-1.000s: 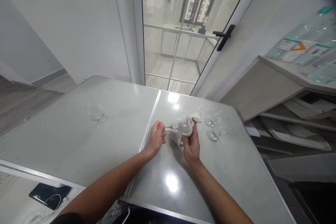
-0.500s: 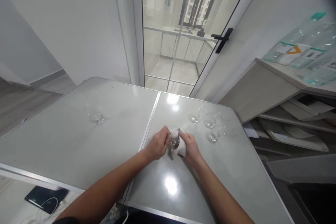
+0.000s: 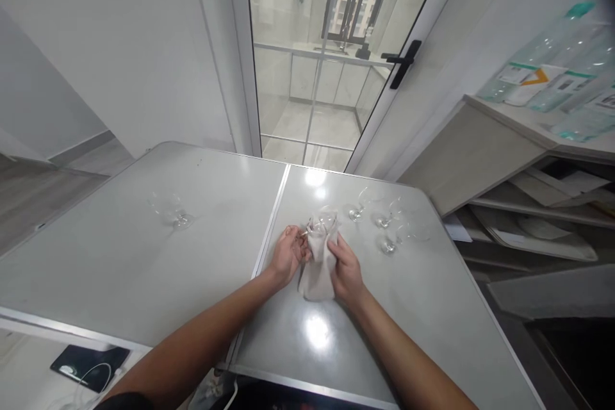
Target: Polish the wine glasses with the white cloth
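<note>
Over the middle of a grey folding table [image 3: 144, 269] I hold a clear stemmed glass [image 3: 325, 220] wrapped in a pale cloth [image 3: 316, 269]. My left hand [image 3: 287, 254] is closed around the glass from the left. My right hand [image 3: 346, 269] presses the cloth against the glass from the right, and the cloth hangs down below it. Just beyond my right hand stand three more clear stemmed glasses [image 3: 384, 221]. One further clear glass [image 3: 170, 208] stands alone on the left half of the table.
A glass door with a black handle [image 3: 400, 61] stands behind the table. To the right is a shelf unit [image 3: 509, 166] with plastic bottles on top and papers inside. A dark phone with a white cable [image 3: 89, 368] lies on the floor at lower left.
The glass went from lying sideways between my hands to being held more upright. The cloth, first bunched at the bowl, now hangs long beneath it. Both hands stayed together.
</note>
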`<state>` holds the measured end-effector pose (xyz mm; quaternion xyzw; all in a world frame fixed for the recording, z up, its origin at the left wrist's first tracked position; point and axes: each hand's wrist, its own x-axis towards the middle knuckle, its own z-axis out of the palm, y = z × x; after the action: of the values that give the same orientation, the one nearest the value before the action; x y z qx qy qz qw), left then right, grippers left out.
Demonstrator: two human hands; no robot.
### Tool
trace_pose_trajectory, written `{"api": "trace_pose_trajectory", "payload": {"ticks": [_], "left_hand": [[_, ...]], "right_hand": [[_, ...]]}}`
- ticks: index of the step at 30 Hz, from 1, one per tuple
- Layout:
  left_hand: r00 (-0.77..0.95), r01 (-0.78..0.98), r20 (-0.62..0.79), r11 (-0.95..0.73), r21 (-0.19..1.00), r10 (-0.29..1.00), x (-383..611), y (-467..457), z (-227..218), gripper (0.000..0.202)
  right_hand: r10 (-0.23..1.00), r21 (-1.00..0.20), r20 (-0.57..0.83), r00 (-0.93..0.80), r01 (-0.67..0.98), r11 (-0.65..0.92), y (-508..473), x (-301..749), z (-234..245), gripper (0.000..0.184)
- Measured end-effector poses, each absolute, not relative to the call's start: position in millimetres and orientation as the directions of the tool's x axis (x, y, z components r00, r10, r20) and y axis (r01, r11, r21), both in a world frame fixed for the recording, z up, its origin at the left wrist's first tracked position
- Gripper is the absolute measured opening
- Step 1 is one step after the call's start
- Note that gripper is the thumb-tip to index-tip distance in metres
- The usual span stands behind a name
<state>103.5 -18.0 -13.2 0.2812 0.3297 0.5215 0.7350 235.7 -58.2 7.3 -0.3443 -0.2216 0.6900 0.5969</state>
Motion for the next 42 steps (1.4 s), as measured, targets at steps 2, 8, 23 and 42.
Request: {"api": "trace_pose_trajectory", "payload": {"ticks": [2, 8, 23, 42], "left_hand": [[0.238, -0.475, -0.182, 0.278, 0.835, 0.954, 103.7, -19.6, -15.7, 0.047], [0.322, -0.206, -0.033, 0.104, 0.973, 0.946, 112.1, -25.4, -30.6, 0.042], [0.423, -0.512, 0.024, 0.217, 0.831, 0.906, 87.8, -15.0, -2.6, 0.05], [0.518, -0.541, 0.097, 0.238, 0.807, 0.85, 82.1, -14.5, -2.1, 0.057]], "right_hand": [[0.984, -0.759, -0.178, 0.009, -0.637, -0.132, -59.8, 228.7, 5.8, 0.046], [0.976, -0.877, -0.148, 0.159, -0.476, -0.056, -57.3, 224.6, -14.7, 0.049], [0.878, -0.763, -0.302, -0.372, -0.458, -0.457, -64.3, 234.8, -2.2, 0.045], [0.902, -0.87, -0.19, -0.387, -0.36, -0.338, -67.3, 231.5, -8.6, 0.058]]}}
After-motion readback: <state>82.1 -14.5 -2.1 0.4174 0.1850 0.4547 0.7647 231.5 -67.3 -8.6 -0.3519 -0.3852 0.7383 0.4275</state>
